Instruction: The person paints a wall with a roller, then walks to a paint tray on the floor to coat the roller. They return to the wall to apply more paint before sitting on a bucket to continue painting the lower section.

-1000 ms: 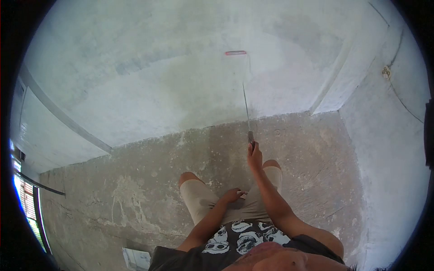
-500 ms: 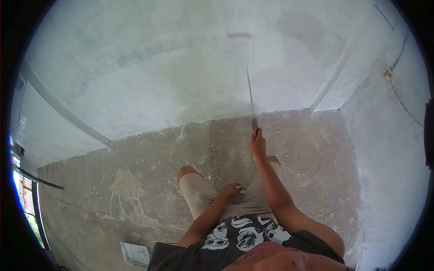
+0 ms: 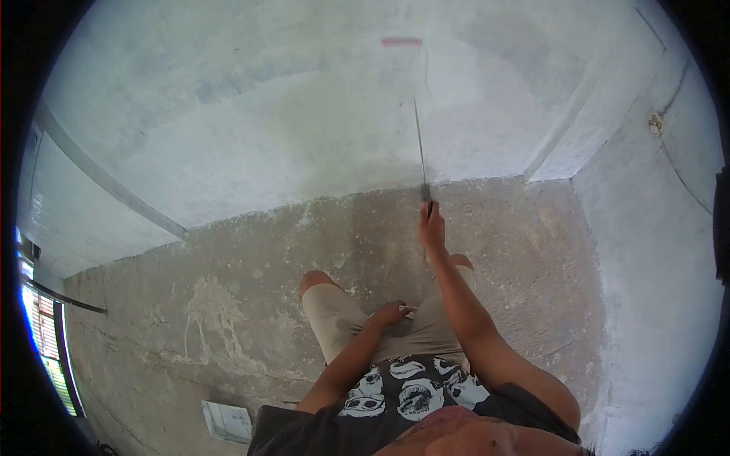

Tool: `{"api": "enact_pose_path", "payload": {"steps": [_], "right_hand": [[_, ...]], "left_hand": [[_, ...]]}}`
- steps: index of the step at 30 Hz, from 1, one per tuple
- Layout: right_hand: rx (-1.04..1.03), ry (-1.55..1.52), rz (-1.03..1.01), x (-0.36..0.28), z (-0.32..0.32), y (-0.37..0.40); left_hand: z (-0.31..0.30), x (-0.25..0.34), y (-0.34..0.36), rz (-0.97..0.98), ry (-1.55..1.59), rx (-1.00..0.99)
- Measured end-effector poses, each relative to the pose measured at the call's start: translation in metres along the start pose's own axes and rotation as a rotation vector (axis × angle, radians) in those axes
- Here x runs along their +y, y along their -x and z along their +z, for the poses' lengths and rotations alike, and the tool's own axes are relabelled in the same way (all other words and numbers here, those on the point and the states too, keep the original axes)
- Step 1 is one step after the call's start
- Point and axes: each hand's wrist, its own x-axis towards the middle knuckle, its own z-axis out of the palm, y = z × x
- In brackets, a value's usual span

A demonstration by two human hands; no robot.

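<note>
My right hand (image 3: pixel 432 226) is closed around the dark handle of a paint roller, held out in front of me. From the handle a thin metal rod runs up toward the wall. At its far end the reddish roller head (image 3: pixel 401 42), slightly blurred, lies against the pale wall (image 3: pixel 251 144). My left hand (image 3: pixel 391 313) rests low at my lap, over my shorts (image 3: pixel 334 315), with its fingers curled. A small whitish thing (image 3: pixel 411 310) shows at its fingertips; I cannot tell what it is.
Rough, stained concrete floor (image 3: pixel 251 319) spreads around my legs. A wall-mounted fitting (image 3: pixel 655 123) with a cable is on the right wall. A whitish rectangular container (image 3: pixel 226 422) lies at lower left, and a bright window (image 3: pixel 52 349) shows at far left.
My right hand and the paint roller have moved a little farther up the view, the roller head sliding higher over the wall. My left hand stays at my lap.
</note>
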Motion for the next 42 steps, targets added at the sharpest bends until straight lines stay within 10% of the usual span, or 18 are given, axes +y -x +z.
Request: {"api": "enact_pose_path", "payload": {"steps": [7, 14, 37, 42], "right_hand": [[-0.020, -0.037, 0.014, -0.032, -0.010, -0.012], [-0.111, 0.076, 0.087, 0.109, 0.069, 0.101], [-0.014, 0.017, 0.061, 0.066, 0.048, 0.109], [-0.173, -0.228, 0.311, 0.016, 0.033, 0.109]], "left_hand": [[0.005, -0.010, -0.009, 0.018, 0.011, 0.013], [-0.015, 0.025, 0.009, -0.044, -0.005, -0.025], [-0.011, 0.019, 0.007, -0.033, 0.004, -0.027], [-0.023, 0.032, 0.014, -0.041, -0.052, -0.060]]}}
